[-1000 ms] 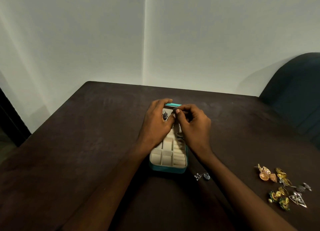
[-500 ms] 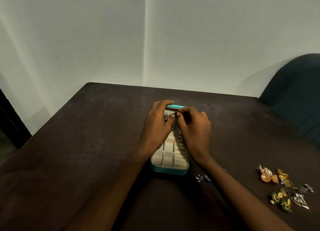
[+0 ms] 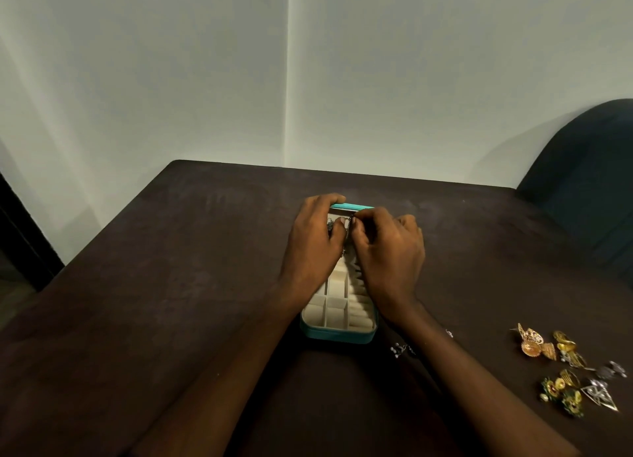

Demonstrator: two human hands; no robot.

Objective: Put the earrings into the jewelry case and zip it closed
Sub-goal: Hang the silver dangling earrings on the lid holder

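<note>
On the dark brown table (image 3: 171, 285) an open teal zip jewelry case (image 3: 337, 335) with a cream, partitioned lining lies lengthwise away from the person. Both hands work at its far end. The left hand (image 3: 313, 247) curls over the far left rim, fingers closed on the case's edge and thumb pressed inward. The right hand (image 3: 388, 254) has thumb and forefinger pinched on a small dark silver drop earring (image 3: 348, 228), held just above the far compartments; a second dark earring (image 3: 330, 225) shows beside the left thumb, though whether it already sits in the lining I cannot tell.

The near compartments look unfilled. A small pair of silver studs (image 3: 399, 349) lies on the table just beside the case's near right corner, partly under the right forearm. Well apart to the right sits a loose cluster of gold, green and silver earrings (image 3: 565, 367).

Risks, as I judge them: the pinched earring is tiny and could slip between the partitions or onto the dark table, where dark metal would be hard to find. The right forearm hangs close over the studs, so a pull back could sweep them off. Most pieces are outside the case, so zipping is far off, and a dangling hook caught in the zip would jam it.

No brand, label or writing is legible anywhere.
</note>
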